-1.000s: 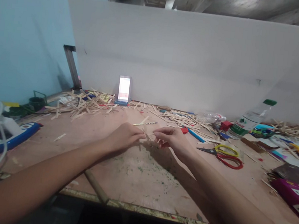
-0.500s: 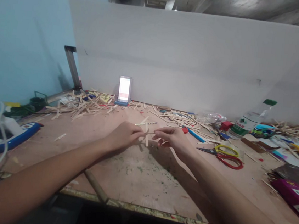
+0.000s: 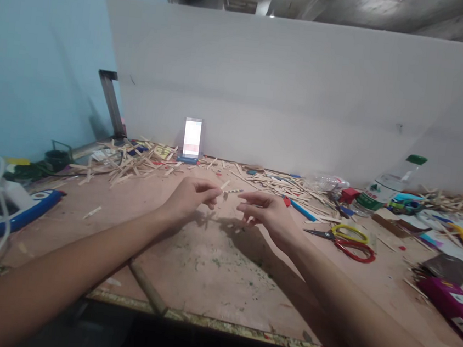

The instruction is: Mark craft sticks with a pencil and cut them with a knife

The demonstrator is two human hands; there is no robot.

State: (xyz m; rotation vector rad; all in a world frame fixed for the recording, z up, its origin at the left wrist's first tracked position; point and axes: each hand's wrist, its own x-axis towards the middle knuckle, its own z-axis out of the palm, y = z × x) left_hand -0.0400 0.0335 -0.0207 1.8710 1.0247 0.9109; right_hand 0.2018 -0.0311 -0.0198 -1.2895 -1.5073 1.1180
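Note:
My left hand [image 3: 196,196] is raised a little above the middle of the table, thumb and forefinger pinched together. What sits in the pinch is hidden; a faint cross-shaped shadow lies on the table just below it. My right hand [image 3: 267,210] hovers to its right, across a small gap, with fingers bent and apart and nothing visible in them. Behind the gap lie a striped stick [image 3: 234,191] and the tip of a pale wooden stick [image 3: 224,185]. Scissors [image 3: 342,240] with yellow and red handles lie to the right of my right hand, near a blue pen [image 3: 302,210].
Heaps of wooden sticks [image 3: 128,165] lie along the back. A bright phone screen [image 3: 192,138] stands against the wall. Right are a plastic bottle [image 3: 380,193] and a purple power strip [image 3: 451,307]; left is a blue-and-white power strip [image 3: 24,215]. A rod [image 3: 148,287] lies near the front edge.
The crossed wooden sticks between my hands are no longer visible there. My left hand has moved slightly up and left; my right fingers have come away from the sticks and hold nothing visible.

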